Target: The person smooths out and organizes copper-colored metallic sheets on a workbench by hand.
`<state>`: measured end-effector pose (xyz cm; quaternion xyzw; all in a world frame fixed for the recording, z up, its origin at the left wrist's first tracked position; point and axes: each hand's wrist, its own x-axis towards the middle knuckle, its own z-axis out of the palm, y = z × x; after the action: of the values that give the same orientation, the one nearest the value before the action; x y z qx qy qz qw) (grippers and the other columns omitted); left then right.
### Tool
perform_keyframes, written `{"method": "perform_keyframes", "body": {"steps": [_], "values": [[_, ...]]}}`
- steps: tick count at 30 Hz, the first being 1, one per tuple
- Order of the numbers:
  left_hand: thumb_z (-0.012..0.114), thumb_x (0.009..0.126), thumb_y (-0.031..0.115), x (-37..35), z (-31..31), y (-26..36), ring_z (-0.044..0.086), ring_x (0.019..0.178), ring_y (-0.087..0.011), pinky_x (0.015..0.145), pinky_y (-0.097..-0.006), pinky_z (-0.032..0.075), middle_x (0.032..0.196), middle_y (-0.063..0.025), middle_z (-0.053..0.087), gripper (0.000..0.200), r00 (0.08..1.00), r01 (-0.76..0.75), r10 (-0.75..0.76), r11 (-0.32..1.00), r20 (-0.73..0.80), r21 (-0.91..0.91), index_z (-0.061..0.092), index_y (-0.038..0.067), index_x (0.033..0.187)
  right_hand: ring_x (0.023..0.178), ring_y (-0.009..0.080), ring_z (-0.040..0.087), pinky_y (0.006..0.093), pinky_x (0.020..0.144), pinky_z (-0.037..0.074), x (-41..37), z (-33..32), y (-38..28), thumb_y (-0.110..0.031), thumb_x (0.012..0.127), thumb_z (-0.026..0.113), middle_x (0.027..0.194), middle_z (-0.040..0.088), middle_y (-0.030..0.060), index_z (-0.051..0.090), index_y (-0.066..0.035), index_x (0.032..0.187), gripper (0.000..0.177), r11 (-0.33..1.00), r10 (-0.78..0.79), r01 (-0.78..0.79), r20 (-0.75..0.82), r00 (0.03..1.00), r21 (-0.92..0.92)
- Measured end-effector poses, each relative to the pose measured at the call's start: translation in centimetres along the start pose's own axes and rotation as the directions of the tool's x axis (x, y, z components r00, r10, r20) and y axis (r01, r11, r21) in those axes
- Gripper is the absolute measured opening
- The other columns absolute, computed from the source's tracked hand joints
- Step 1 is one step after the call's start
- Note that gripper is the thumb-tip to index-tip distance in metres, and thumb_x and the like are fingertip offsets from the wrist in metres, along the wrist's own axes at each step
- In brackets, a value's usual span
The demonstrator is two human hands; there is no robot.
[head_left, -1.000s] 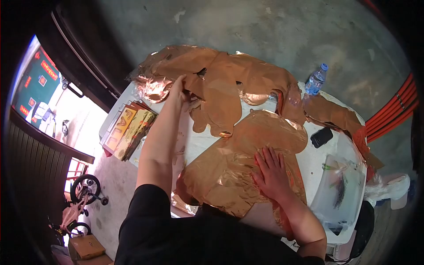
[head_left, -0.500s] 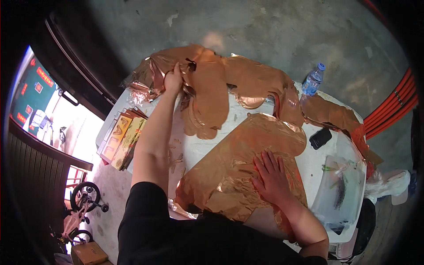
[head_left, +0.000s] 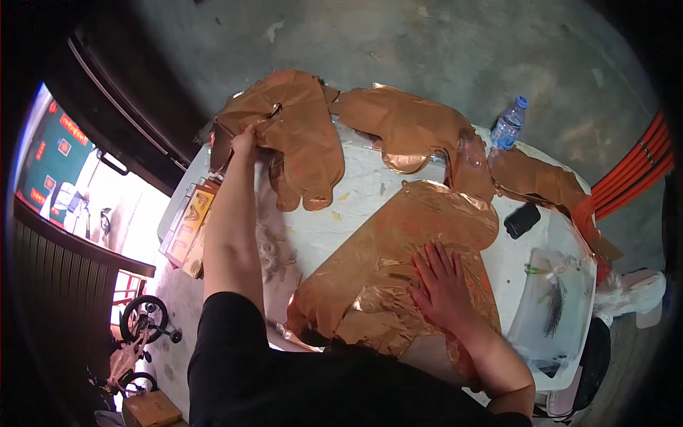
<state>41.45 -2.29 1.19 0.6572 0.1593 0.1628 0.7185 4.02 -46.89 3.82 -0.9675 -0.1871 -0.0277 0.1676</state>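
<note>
A large flat copper-coloured foil balloon (head_left: 384,260) lies along the near side of the table. My right hand (head_left: 442,288) rests flat on its wrinkled part, fingers spread. At the far left, a second flat foil balloon (head_left: 306,132) with rounded lobes is spread over the table's edge. My left hand (head_left: 244,140) has its fingers closed on this one's left edge; the fingertips are partly hidden. Another foil balloon (head_left: 416,117) lies along the far edge, and a further copper foil piece (head_left: 537,178) extends to the right.
The white table (head_left: 370,167) also bears a water bottle (head_left: 509,124), a black phone-like object (head_left: 522,220), a clear plastic bag (head_left: 548,306) and colourful packets (head_left: 188,228). Orange hoses (head_left: 637,174) run at the right. A small bike (head_left: 139,341) stands on the floor at left.
My left hand has moved left and slightly nearer, pulling the far-left balloon, which now lies flatter and farther left. My right hand stays on the near balloon.
</note>
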Motion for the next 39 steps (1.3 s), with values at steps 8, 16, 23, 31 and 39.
{"method": "perform_keyframes", "body": {"steps": [8,16,23,31,39], "values": [[0.057,0.087,0.02,-2.5,4.3,1.0,0.056,0.05,-0.0236,0.045,-0.0338,0.045,0.064,-0.0104,0.057,0.023,0.999,0.05,-0.049,0.996,0.019,-0.069,0.058,0.0,0.076,0.136,0.0317,0.02,0.0514,0.109,0.011,-0.1,0.0,0.0,-0.032,0.084,0.054,0.145,0.026,0.0161,0.033,-0.01,0.139,0.062,1.0,0.001,-0.001,0.001,1.0,-0.008],[0.064,0.084,0.022,-1.8,0.0,2.3,0.055,0.052,-0.0167,0.045,-0.0293,0.04,0.064,-0.0053,0.058,0.02,0.984,0.053,-0.079,0.985,0.159,0.163,0.061,0.006,0.072,0.136,0.0319,0.021,0.0517,0.109,0.012,0.0,-0.1,0.0,-0.031,0.084,0.054,0.145,0.027,0.0162,0.033,-0.01,0.139,0.062,1.0,-0.006,0.006,0.001,1.0,-0.011],[0.072,0.078,0.029,-4.4,1.7,4.7,0.051,0.051,-0.0151,0.048,-0.0294,0.043,0.067,-0.0028,0.058,0.024,0.965,0.227,-0.189,0.948,0.182,-0.223,0.061,0.008,0.075,0.136,0.0315,0.02,0.0514,0.109,0.011,-0.1,-0.1,0.0,-0.032,0.084,0.054,0.145,0.026,0.0164,0.033,-0.009,0.138,0.062,1.0,-0.016,0.015,-0.009,1.0,-0.022],[0.066,0.078,0.044,-2.5,-1.4,4.2,0.056,0.059,-0.0194,0.054,-0.0327,0.046,0.075,-0.008,0.06,0.041,0.984,0.119,-0.173,0.833,0.05,0.541,0.064,0.003,0.079,0.136,0.0312,0.02,0.0516,0.109,0.011,-0.1,0.4,0.2,-0.035,0.085,0.052,0.145,0.026,0.0166,0.033,-0.009,0.138,0.062,1.0,-0.018,0.018,-0.013,1.0,-0.024],[0.063,0.078,0.037,-11.8,0.8,8.6,0.066,0.071,-0.0265,0.063,-0.0375,0.054,0.084,-0.0157,0.067,0.039,0.965,-0.033,-0.241,0.285,0.105,0.958,0.067,-0.001,0.086,0.136,0.0312,0.02,0.0517,0.109,0.012,-0.1,0.8,0.4,-0.035,0.085,0.052,0.145,0.026,0.0167,0.034,-0.009,0.138,0.061,1.0,-0.007,0.007,-0.023,1.0,-0.022]]}}
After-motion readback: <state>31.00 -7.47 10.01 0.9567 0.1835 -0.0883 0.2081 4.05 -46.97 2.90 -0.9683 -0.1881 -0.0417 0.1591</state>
